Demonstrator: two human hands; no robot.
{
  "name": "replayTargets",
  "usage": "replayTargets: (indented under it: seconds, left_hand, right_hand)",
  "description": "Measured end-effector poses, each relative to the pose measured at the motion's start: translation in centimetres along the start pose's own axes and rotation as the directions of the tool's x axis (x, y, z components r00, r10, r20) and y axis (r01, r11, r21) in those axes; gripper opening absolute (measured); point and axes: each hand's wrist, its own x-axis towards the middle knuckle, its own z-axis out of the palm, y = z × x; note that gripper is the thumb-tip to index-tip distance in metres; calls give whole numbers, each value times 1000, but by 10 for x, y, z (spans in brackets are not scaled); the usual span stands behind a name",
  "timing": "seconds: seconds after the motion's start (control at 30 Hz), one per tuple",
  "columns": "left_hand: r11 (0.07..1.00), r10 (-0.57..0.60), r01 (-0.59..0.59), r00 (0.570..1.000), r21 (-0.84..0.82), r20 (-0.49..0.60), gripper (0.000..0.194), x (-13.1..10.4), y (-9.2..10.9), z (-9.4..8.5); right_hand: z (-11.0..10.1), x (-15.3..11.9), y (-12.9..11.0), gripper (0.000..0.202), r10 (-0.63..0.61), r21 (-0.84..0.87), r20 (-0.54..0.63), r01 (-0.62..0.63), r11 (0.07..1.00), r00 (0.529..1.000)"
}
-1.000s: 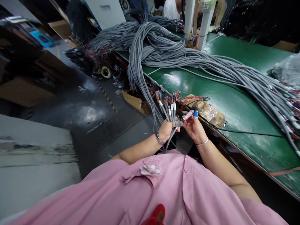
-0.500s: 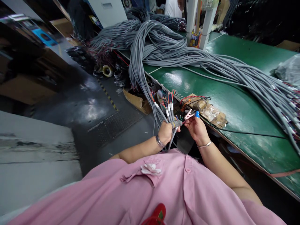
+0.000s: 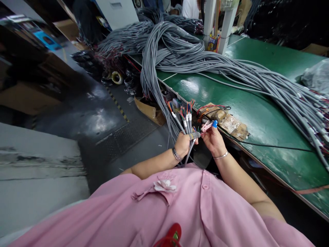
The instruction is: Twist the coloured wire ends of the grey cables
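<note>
My left hand [image 3: 183, 144] is closed round several grey cables [image 3: 189, 128], whose white-banded ends fan out into orange, red, green and blue wires. A grey cover with a yellow mark wraps one of its fingers. Just to the right, my right hand [image 3: 214, 139] pinches a pale pink clip [image 3: 206, 127] beside thin red wires that come from the left hand's fingertips. Blue wrapping [image 3: 215, 124] covers one right fingertip. The exact contact between clip and wires is too small to make out.
A large bundle of grey cables [image 3: 177, 61] crosses the green table [image 3: 269, 113] and hangs over its edge. Taped cardboard [image 3: 231, 125] with wires lies at the near edge. An open carton [image 3: 150, 111] stands below. A person in white [image 3: 189, 8] is behind the table.
My right hand has moved slightly left, nearer my left hand, and the pink clip has turned and looks more closed. My left hand has shifted slightly right with the cables.
</note>
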Motion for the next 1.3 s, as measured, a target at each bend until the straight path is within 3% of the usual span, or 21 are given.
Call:
replayTargets:
  seconds: [0.3,0.4,0.5,0.63,0.93,1.13,1.3]
  left_hand:
    - [999,-29,30,999,-43,12,19,-14,12,-8]
    - [998,-18,23,996,-59,90,19,-14,13,-14]
    - [997,-9,20,988,-71,152,20,-12,11,-17]
    - [996,-41,56,980,-73,196,23,-6,8,-17]
    - [990,-94,125,933,-68,347,21,15,7,-11]
    - [989,-136,150,933,-18,333,16,19,1,-10]
    - [988,-138,152,937,-18,321,16,17,-1,-13]
  right_hand:
    - [-8,-10,-9,50,109,-41,89,-106,994,990]
    - [-7,-12,-13,41,137,-66,86,-131,989,987]
    - [-5,-14,-12,30,78,-120,70,-69,990,995]
    - [-4,-12,-10,35,27,-141,65,-17,990,998]
    - [-5,0,-3,29,70,-19,27,-69,997,997]
    - [-7,6,4,31,10,25,16,-11,1000,1000]
    - [-7,1,0,37,84,37,55,-86,996,995]
